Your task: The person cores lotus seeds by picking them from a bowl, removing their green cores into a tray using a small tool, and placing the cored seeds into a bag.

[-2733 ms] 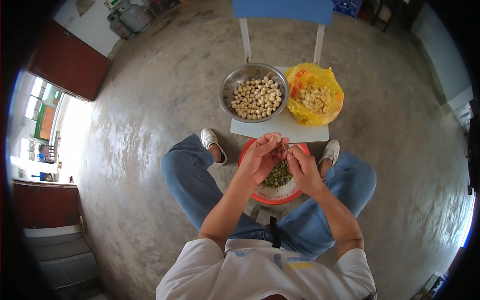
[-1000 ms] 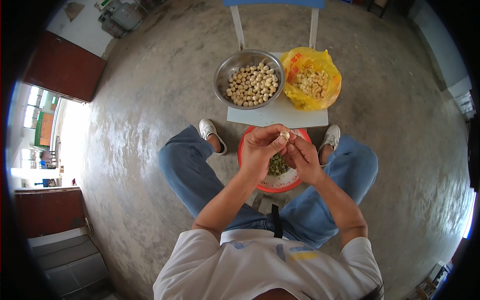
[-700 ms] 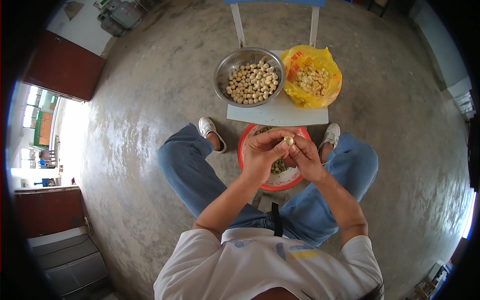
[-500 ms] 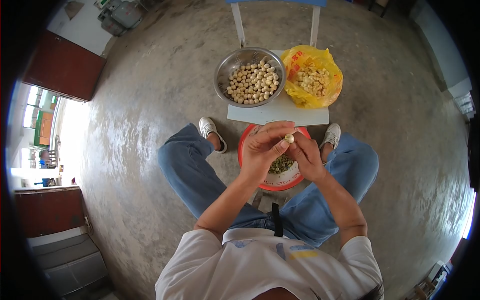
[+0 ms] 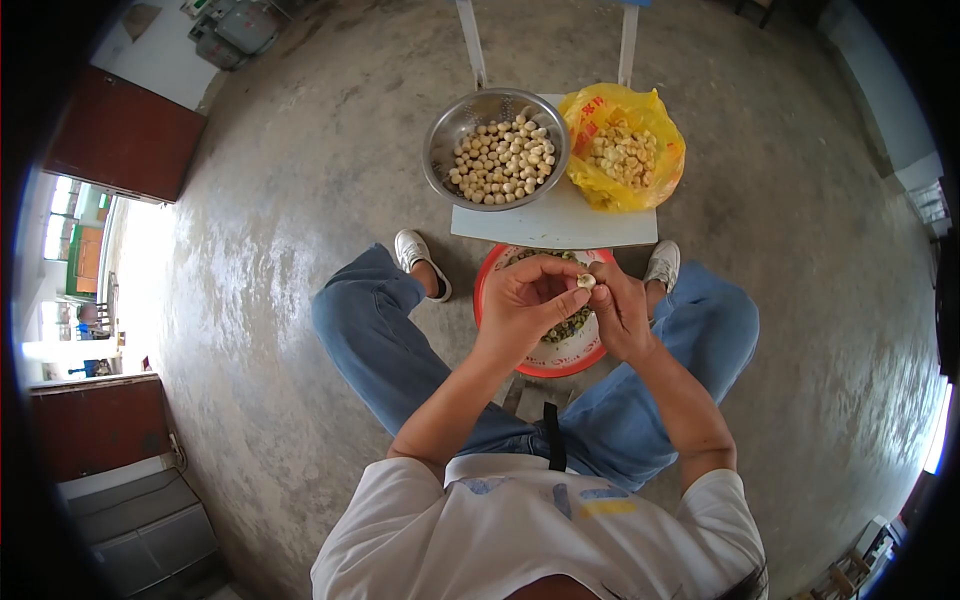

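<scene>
Between thumb and finger, my left hand (image 5: 527,300) pinches a small round pale nut-like piece (image 5: 586,282). My right hand (image 5: 624,312) is closed against the same piece from the right; whether a tool is inside it is hidden. Below both hands is a red-rimmed basin (image 5: 549,372) with green bits in it. Beyond, a metal bowl (image 5: 433,165) of whole round pale pieces stands on a white chair seat (image 5: 553,228). Right of that bowl, a yellow plastic bag (image 5: 665,118) holds pale yellowish pieces.
My knees spread on both sides of the basin, with white shoes (image 5: 411,249) beside it. Gas cylinders (image 5: 245,28) stand at the far left, near a brown door (image 5: 125,135). A grey cabinet (image 5: 150,540) is at the lower left.
The pinched piece has shifted slightly right and turned between my fingers. My left fingers have curled in from a more extended pose. The view has tilted down a little.
</scene>
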Motion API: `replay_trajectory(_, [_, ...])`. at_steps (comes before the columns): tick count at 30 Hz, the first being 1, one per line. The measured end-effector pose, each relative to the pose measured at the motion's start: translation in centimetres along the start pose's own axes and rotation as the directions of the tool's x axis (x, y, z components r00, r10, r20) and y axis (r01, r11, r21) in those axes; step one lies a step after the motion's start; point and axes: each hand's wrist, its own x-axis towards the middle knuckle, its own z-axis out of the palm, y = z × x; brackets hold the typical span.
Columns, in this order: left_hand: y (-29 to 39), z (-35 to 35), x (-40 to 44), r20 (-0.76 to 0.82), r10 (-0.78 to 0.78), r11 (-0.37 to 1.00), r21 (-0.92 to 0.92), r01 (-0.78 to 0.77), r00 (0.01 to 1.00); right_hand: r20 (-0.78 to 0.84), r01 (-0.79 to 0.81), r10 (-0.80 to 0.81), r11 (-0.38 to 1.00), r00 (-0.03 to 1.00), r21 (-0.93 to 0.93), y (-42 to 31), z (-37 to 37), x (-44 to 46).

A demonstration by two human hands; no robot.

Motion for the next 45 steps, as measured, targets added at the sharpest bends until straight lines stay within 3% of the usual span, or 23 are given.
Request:
replay_trajectory(1, [0.2, -0.1, -0.1, 0.012, -0.083, 0.995, -0.056, 0.084, 0.996, 0.007, -0.005, 0.005, 1.0, 1.0, 0.001, 0.0, 0.0, 0.0])
replay_trajectory(13, [-0.3, -0.1, 0.4, 0.071, -0.18, 0.944, -0.269, 0.193, 0.981, 0.007, 0.05, -0.049, 0.996, 0.999, -0.069, -0.1, -0.2, 0.3])
replay_trajectory(22, [-0.9, -0.2, 0.8, 0.069, -0.165, 0.94, -0.292, 0.178, 0.984, 0.02, 0.078, -0.076, 0.989, 0.997, -0.129, -0.3, -0.3, 0.6])
replay_trajectory(26, [-1.3, 0.2, 0.7, -0.011, -0.16, 0.94, -0.306, 0.149, 0.987, 0.01, 0.057, -0.056, 0.987, 0.998, -0.153, 0.0, -0.2, 0.4])
replay_trajectory(34, [-2.1, 1.1, 0.5, -0.099, -0.058, 0.945, -0.325, 0.022, 0.993, -0.016, -0.106, 0.11, 0.982, 0.994, 0.157, 0.3, 1.0, -0.3])
replay_trajectory(41, [-2.5, 1.1, 0.5, -0.092, -0.066, 0.95, -0.31, 0.035, 0.994, -0.031, -0.142, 0.167, 0.911, 0.986, 0.387, 0.3, 1.6, -0.3])
replay_trajectory(45, [-2.1, 0.0, 1.0, -0.021, -0.113, 0.947, -0.303, 0.101, 0.993, 0.176, -0.405, 0.371, 0.746, 0.912, 0.529, 0.2, 0.5, 0.2])
